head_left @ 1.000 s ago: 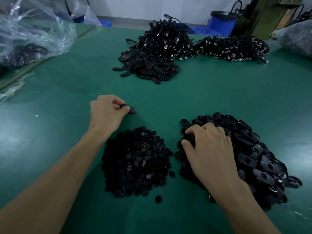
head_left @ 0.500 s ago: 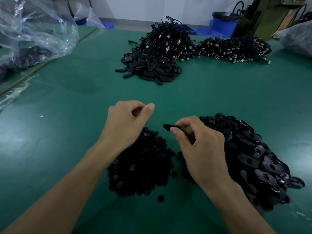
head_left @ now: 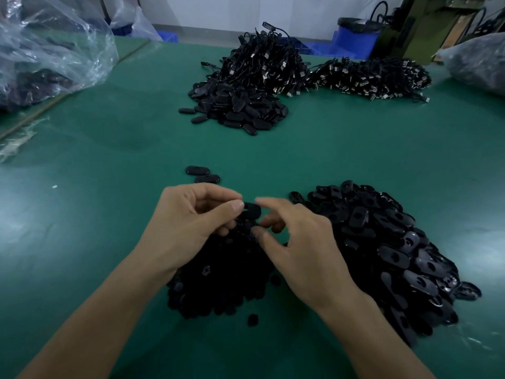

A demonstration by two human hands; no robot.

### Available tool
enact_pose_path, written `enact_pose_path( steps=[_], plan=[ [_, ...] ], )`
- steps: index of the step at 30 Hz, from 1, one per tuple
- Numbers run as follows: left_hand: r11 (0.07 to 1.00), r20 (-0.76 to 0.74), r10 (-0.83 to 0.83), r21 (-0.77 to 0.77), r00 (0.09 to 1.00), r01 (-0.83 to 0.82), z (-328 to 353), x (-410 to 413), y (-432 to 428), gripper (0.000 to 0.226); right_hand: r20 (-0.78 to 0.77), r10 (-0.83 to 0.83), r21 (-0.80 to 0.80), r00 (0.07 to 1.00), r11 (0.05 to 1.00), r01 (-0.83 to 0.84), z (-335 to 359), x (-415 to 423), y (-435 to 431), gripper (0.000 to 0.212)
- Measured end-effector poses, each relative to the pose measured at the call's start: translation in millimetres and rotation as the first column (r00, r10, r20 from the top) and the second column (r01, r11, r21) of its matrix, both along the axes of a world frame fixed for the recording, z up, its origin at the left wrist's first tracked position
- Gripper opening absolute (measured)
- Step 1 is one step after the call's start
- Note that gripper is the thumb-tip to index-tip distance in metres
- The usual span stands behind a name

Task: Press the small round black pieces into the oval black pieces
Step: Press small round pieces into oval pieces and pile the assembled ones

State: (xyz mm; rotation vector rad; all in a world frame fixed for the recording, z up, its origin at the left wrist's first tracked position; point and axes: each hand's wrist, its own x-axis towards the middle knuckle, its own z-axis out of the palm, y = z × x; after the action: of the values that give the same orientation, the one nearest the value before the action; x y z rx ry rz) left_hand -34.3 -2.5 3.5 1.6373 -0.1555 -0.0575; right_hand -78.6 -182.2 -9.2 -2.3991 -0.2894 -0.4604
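Black parts lying heaped on a green mat (head_left: 109, 187)
Left hand (head_left: 188, 222) pinching an oval piece (head_left: 252, 210); right hand (head_left: 297, 242) narrowing on it; cables (head_left: 273, 64) sitting at 12, bag (head_left: 49, 50) at 10

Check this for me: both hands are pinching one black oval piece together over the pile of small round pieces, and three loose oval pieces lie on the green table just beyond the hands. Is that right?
Not quite. The head view shows two loose oval pieces on the green table beyond the hands, not three. The rest holds: the left hand and right hand pinch one black oval piece together over the pile of small round pieces.
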Motion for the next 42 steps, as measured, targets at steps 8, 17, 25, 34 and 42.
enact_pose_path(
  steps=[8,17,25,34,42],
  plan=[
    [0.987,-0.017,0.132,-0.092,0.991,-0.133,-6,4,8,0.017,-0.183,0.028,-0.295,0.983,0.952,-0.082,5,-2,3,0.047],
    [0.987,-0.004,0.156,-0.047,0.988,-0.156,-8,2,3,0.018,-0.218,0.018,-0.21,0.976,0.976,-0.065,5,-3,5,0.024],
    [0.985,0.024,0.17,-0.02,0.985,-0.17,-11,3,5,0.018,-0.209,-0.009,-0.191,0.978,0.981,-0.032,1,-3,8,0.027],
    [0.984,0.055,0.172,0.025,0.984,-0.174,-15,5,4,0.021,-0.212,-0.018,-0.179,0.977,0.984,-0.021,0,-3,10,0.022],
    [0.983,0.097,0.154,0.082,0.983,-0.162,-16,4,5,0.02,-0.145,-0.009,-0.107,0.989,0.994,-0.007,-3,-3,12,0.008]
  ],
)
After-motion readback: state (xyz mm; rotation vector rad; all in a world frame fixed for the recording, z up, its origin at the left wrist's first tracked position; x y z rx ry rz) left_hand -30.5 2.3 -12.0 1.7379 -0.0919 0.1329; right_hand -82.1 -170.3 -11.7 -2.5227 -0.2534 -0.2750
